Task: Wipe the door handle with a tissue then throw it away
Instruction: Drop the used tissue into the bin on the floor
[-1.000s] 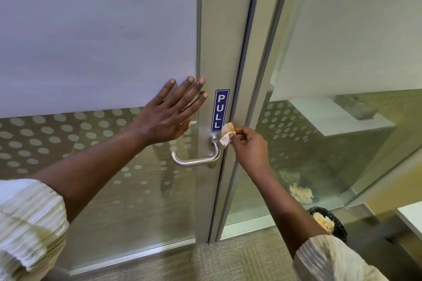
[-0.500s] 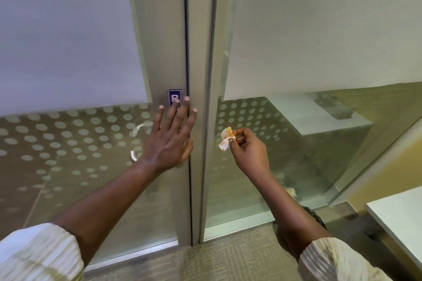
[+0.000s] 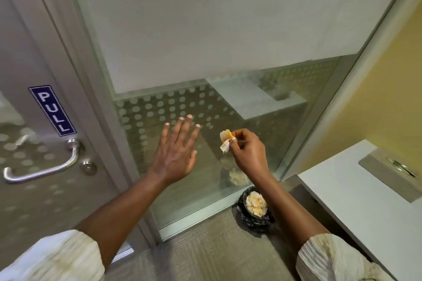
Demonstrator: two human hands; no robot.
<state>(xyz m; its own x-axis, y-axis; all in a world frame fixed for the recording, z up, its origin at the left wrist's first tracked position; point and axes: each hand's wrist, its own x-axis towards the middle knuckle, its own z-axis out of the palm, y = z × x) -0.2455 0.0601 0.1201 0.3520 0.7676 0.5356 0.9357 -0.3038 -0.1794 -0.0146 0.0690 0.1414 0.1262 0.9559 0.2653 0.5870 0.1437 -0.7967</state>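
Note:
The silver lever door handle (image 3: 43, 166) sits at the left on the glass door, below a blue PULL sign (image 3: 52, 110). My right hand (image 3: 247, 151) pinches a small crumpled, yellow-stained tissue (image 3: 226, 142) between thumb and fingers, in front of the glass panel and well right of the handle. My left hand (image 3: 177, 150) is spread flat with fingers apart before the same panel, holding nothing. A small black-lined bin (image 3: 254, 209) with used tissues stands on the floor below my right hand.
A fixed glass panel (image 3: 228, 102) with frosted dots fills the middle, framed in metal. A white counter (image 3: 356, 198) with a recessed metal fitting stands at the right, beside a yellow wall. Grey carpet (image 3: 205, 251) covers the floor.
My right hand left the handle with the tissue and moved right, above the bin. My left hand came off the door. The view swung right and down, bringing the bin into sight.

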